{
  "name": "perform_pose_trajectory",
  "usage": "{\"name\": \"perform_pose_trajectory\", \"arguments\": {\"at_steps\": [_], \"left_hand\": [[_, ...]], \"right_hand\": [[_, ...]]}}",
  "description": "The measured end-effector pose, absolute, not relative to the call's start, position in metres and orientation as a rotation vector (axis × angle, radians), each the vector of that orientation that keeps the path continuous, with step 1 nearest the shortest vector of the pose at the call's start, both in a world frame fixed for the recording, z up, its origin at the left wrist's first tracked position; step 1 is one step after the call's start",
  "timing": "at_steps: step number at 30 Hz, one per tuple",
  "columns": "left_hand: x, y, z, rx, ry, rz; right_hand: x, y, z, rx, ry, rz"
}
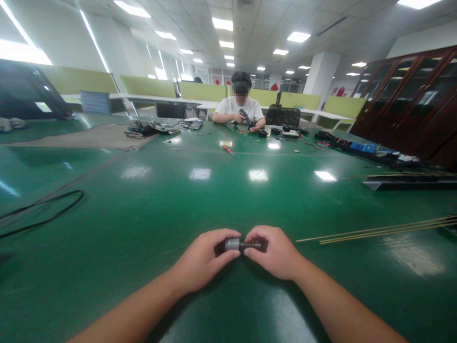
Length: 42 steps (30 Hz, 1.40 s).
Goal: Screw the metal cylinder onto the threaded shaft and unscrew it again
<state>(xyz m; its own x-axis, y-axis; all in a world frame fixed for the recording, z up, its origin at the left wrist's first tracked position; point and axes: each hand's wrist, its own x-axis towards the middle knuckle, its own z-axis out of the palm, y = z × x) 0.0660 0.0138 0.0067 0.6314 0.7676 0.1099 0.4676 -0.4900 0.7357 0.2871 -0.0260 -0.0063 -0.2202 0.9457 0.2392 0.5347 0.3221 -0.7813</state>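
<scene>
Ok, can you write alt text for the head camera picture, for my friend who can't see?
A left hand and a right hand hold a small gray-and-black part between them over a shiny green table. Across it sits a person in white, holding a dark tool. An orange screwdriver lies between them.

Glossy green tabletop [171, 200]; silvery metallic cylinder [233, 244]; shiny dark-wood cabinet [403, 100].
</scene>
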Motion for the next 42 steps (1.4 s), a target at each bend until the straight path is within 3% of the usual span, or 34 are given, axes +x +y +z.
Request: {"name": "perform_pose_trajectory", "arguments": {"at_steps": [42], "left_hand": [[0.0652, 0.0152, 0.0056, 2.121, 0.975, 0.618]], "right_hand": [[0.2879, -0.0261, -0.0067, -1.329, -1.805, 0.727]]}}
